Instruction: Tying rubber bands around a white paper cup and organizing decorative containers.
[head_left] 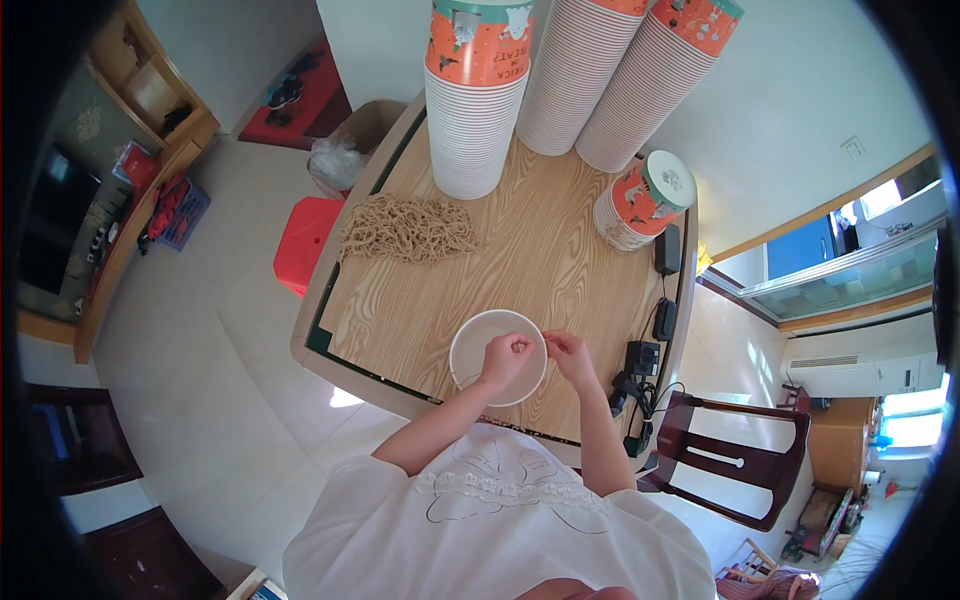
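A white paper bucket [464, 348] stands at the table's near edge, its open mouth facing me. My left hand [507, 358] is over the mouth, with its fingers curled closed near the right inner wall. Just outside the right rim, my right hand [568, 358] has its fingertips pinched together. What either hand grips is too small to make out. Farther back on the left lies a tangled heap of tan cord pieces [410, 229].
Tall stacks of white and orange paper buckets [478, 120] line the table's far side. A shorter bucket stack [640, 205] stands right, near black power adapters [643, 357] and cables. A red stool [305, 245] is left of the table, a dark wooden chair [735, 455] at right.
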Tool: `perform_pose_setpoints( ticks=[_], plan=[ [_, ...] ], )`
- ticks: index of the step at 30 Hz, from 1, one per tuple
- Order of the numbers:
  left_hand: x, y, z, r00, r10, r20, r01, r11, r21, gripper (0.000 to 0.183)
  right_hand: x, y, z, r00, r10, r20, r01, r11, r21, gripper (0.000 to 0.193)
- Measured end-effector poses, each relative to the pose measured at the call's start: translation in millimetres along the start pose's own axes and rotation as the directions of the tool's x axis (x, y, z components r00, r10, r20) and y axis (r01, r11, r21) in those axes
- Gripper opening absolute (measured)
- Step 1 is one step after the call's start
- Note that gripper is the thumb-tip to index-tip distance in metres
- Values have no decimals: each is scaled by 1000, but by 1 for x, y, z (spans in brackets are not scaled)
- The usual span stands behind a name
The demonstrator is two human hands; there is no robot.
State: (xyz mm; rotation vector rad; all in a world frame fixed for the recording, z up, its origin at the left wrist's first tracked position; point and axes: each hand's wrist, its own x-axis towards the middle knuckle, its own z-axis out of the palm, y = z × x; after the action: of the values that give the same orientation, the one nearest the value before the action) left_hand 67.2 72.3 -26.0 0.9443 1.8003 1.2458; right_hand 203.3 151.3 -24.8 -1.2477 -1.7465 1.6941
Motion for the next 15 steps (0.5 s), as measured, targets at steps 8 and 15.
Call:
perform_pose_setpoints(
  ticks=[8, 15],
  plan=[
    [0, 0, 1, 1000, 21, 8, -21, 1000, 7, 11, -2, -8, -3, 997, 30, 68, -34, 997, 69, 19],
    [-1, 2, 2, 1000, 30, 3, -30, 999, -13, 11, -1, -8, -6, 997, 32, 73, -37, 997, 69, 20]
  ],
)
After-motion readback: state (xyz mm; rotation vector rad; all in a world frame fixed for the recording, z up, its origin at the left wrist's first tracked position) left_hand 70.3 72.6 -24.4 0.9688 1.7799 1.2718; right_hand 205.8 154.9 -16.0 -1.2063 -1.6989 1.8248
